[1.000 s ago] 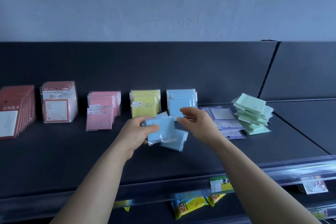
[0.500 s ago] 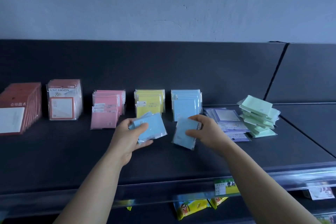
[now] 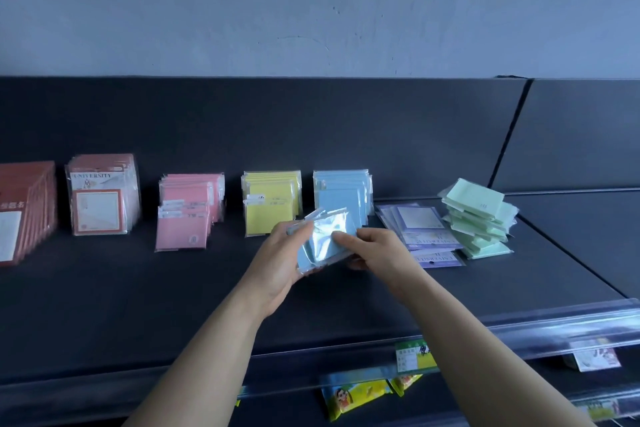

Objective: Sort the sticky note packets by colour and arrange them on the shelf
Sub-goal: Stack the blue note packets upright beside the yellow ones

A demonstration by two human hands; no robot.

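A: What has changed?
B: The blue packets (image 3: 323, 243), held apart half a second ago, now form one bundle above the shelf (image 3: 138, 305), before the blue row (image 3: 341, 194).
A: Hands?
B: The left hand (image 3: 277, 263) and right hand (image 3: 374, 250) both grip it, likely ready for shelving.

Dim bluish light is falling evenly. Glare is flashing off the blue packets (image 3: 323, 236). Edges are bowing.

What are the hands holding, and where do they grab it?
Blue sticky note packets: the left hand grips their left side, and the right hand pinches their right edge.
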